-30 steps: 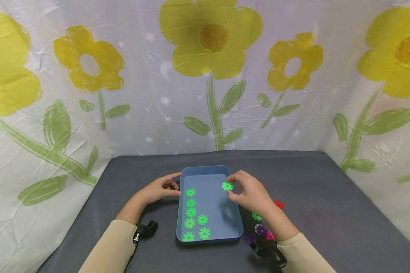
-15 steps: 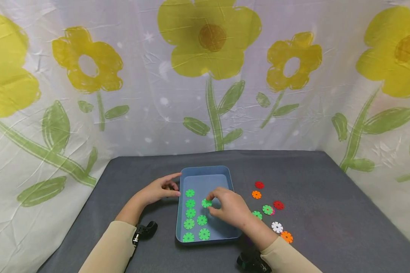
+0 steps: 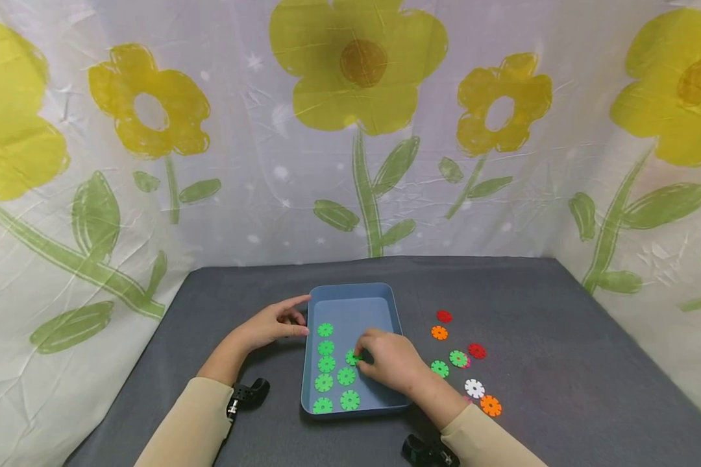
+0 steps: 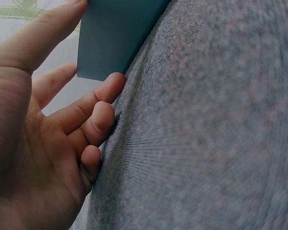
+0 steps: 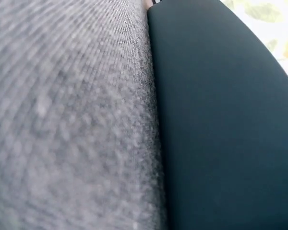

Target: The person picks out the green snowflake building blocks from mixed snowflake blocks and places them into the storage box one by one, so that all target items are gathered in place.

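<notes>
pinching a green disc (image 3: 353, 357) inside the blue tray (image 3: 355, 292) in the head view, the right hand (image 3: 393, 365) hovers beside the other green discs (image 3: 325, 363); the left hand (image 3: 269, 327) touches the tray's left rim. the left wrist view shows relaxed fingers (image 4: 89, 112) on the grey cloth (image 4: 206, 120) by the tray. the right wrist view shows only tray wall (image 5: 221, 124) and cloth.

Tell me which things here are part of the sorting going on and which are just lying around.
In use:
blue tray, steadied by the left hand
green disc in the right hand
green discs in the tray
loose green discs on the table

Lying about:
red discs
orange discs
white disc
flowered backdrop
</notes>
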`<action>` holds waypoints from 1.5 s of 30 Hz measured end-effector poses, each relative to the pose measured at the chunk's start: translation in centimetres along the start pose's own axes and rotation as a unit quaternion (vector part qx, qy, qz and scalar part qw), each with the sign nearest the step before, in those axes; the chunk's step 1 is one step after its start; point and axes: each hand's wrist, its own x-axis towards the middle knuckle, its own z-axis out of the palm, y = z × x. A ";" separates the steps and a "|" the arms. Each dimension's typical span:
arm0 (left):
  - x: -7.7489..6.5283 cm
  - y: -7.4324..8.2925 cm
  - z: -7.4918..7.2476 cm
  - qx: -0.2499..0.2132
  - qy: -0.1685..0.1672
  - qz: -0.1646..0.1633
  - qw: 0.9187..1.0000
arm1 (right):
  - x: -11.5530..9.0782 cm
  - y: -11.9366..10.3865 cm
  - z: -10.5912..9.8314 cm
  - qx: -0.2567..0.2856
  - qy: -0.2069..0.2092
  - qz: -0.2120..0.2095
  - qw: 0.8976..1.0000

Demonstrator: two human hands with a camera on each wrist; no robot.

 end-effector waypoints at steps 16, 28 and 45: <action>0.1 0.1 -0.1 -0.002 -0.003 0.003 1.000 | 0.0 0.2 -0.7 -0.016 -0.045 -0.067 0.997; 0.1 0.3 0.0 0.004 -0.001 0.000 1.000 | -0.3 1.7 -5.7 0.073 0.000 -0.007 0.997; 0.1 0.0 0.0 0.008 0.001 -0.004 1.000 | -2.5 7.2 -10.1 0.140 0.012 0.121 0.983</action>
